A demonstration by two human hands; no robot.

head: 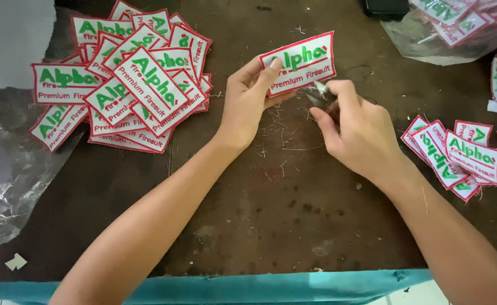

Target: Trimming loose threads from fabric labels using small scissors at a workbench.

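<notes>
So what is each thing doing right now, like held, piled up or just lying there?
White embroidered patch with red border: held up by left hand.
Small metal thread snips: gripped in right hand, tips at the patch's lower edge.
Big heap of matching patches: piled loosely, left.
Smaller patch pile: fanned out, right.
Clear plastic bag: open, holding patches.
Brown tabletop: littered with thread scraps.

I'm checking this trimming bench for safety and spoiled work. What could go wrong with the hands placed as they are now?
1. The right hand holds small metal snips at the lower edge of the patch, close to the left hand pinching it; a slip might nick a finger.
2. The blades sit near the red border stitching, so a misjudged cut could damage the edge.
3. Thread clippings litter the brown table and may cling to patches.
</notes>
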